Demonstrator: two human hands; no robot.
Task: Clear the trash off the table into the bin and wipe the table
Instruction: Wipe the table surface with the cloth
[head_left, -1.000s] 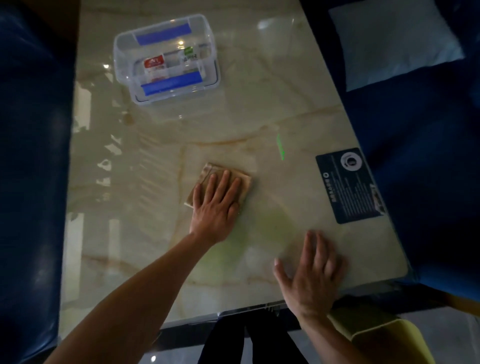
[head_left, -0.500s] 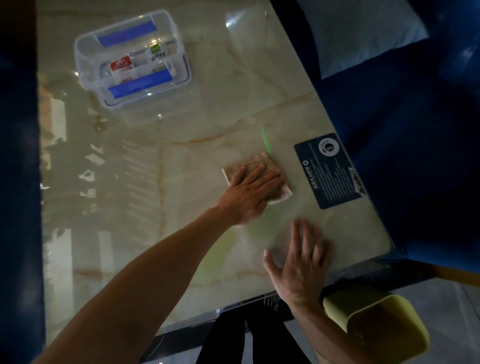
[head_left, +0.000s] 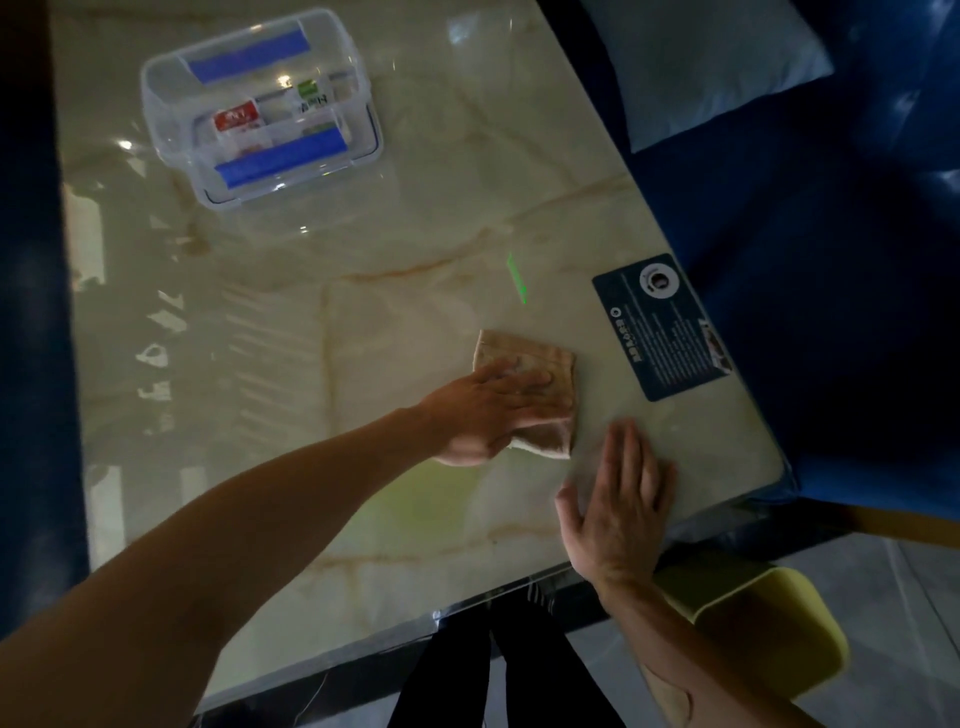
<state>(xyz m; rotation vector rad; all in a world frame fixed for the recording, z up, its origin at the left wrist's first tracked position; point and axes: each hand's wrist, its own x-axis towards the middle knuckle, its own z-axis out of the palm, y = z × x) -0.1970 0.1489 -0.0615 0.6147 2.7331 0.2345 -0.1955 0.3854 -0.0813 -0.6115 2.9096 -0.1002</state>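
Since a moment ago the cloth has slid to the right across the table, from the middle toward the dark sign stuck near the right edge. It now lies flat just beside that sign. The left hand presses down on the cloth with fingers spread flat, not curled around it. The right hand rests flat on the bare table close by, fingers open, holding nothing.

No trash shows on the table, so that part looks done. Wiping is the job going on now. The far end still looks unwiped, I think.

A clear box with small packets sits at the far end. It may need wiping around. The yellow bin stands on the floor below the near right corner. Lots of open table lies to the left. The right edge is close, so the cloth has little room that way.
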